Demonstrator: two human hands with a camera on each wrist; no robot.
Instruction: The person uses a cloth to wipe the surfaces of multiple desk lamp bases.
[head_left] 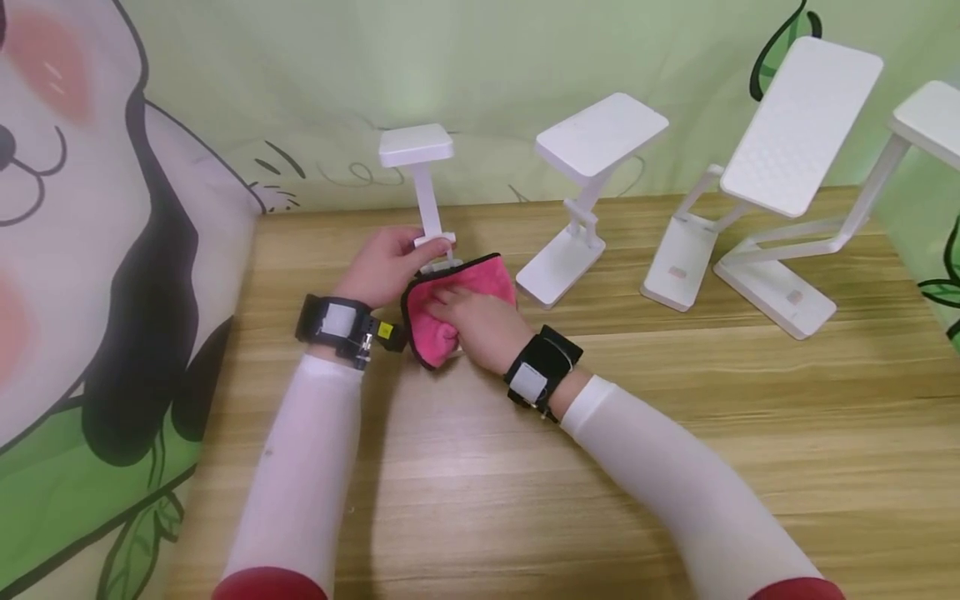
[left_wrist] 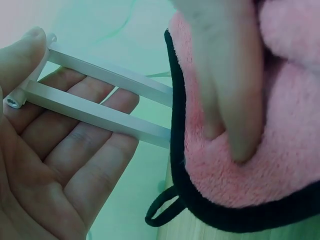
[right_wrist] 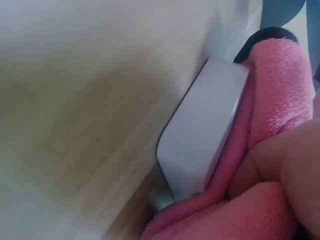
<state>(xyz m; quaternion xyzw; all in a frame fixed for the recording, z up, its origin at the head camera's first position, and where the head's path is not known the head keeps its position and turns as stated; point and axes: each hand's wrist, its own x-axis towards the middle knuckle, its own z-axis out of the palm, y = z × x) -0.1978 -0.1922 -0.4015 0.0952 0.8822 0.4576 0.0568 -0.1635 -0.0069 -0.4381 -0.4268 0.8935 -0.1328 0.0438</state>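
My left hand (head_left: 381,268) holds a small white folding desk lamp (head_left: 417,145) by the hinge in the middle of its stem. In the left wrist view the thumb lies over the hinge, and the fingers pass behind the two thin bars (left_wrist: 95,111) below it. A pink cloth (head_left: 489,280) with black edging covers the lamp's foot from above. Into that cloth press the fingers of my right hand (head_left: 486,327), with part of the fabric bunched at the palm. From the right wrist, one side of the white base (right_wrist: 202,132) shows beside the cloth.
To the right on the wooden table (head_left: 600,500) stand more white folding lamps: one nearby (head_left: 558,268), one with a raised tilted panel (head_left: 802,125), and one at the far right (head_left: 780,292). A green printed backdrop (head_left: 300,67) rises behind the table.
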